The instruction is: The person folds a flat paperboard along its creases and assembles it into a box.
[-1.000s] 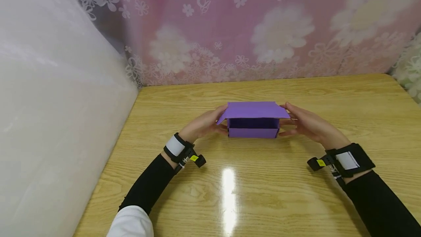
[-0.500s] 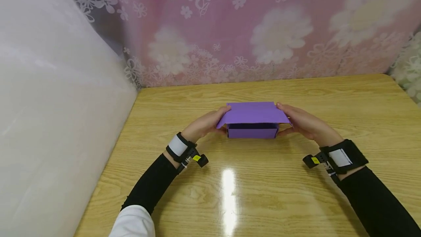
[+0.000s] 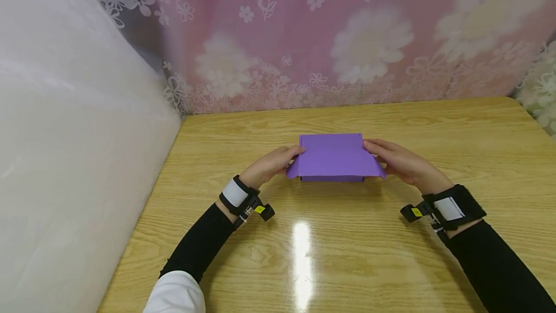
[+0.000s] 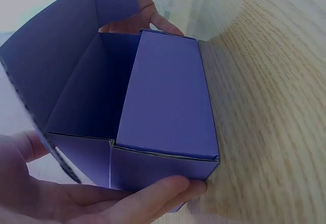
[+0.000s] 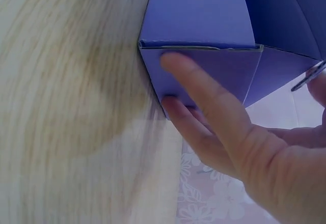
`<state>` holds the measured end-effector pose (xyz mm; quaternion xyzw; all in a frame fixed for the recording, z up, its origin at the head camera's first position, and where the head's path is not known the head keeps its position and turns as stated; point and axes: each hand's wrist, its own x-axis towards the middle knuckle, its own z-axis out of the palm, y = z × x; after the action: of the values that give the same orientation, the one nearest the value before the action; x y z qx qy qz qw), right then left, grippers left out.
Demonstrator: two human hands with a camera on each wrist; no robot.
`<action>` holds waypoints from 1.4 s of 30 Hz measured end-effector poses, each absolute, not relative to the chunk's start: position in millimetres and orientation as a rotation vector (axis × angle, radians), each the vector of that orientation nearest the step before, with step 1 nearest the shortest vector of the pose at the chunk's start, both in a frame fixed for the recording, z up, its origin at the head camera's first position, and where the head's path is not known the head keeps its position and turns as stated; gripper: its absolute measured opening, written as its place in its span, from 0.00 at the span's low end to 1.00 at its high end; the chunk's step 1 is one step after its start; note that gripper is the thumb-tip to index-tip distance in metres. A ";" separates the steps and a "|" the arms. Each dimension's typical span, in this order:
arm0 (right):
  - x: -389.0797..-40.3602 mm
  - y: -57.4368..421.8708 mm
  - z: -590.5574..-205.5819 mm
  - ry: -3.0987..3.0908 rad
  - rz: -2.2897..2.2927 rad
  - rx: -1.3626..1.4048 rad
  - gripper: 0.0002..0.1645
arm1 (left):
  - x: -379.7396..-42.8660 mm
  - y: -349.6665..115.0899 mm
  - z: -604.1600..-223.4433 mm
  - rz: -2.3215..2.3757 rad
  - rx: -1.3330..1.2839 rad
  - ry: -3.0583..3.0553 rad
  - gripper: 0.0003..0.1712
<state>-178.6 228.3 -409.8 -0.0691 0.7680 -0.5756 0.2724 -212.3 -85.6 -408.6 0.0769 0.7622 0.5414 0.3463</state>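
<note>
A purple cardboard box sits on the table, its hinged lid slanting forward over the opening with side flaps spread. In the left wrist view, a gap shows between the lid and the box's front wall. My left hand holds the left end, thumb at the lid's edge and fingers along the end wall. Opposite it, my right hand holds the right end; in the right wrist view its fingers press against the end wall. The box's interior is dark, and its contents cannot be made out.
The wood-grain table carries a bright light reflection in front of the box. Behind it hangs a pink flowered curtain. A white sheet-like surface borders the left side.
The lid has swung down and forward, covering most of the front opening. Both thumbs have moved toward the front along the lid's sides, and the right hand has come in closer.
</note>
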 end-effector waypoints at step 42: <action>-177.2 226.3 -419.9 2.159 -1.483 -0.222 0.52 | -208.7 -87.2 -420.3 1.238 0.441 2.180 0.31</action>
<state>-177.2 226.3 -419.9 -0.0818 0.7945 -0.5457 0.2535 -208.7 -87.2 -420.3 0.1656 0.8186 0.4650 0.2936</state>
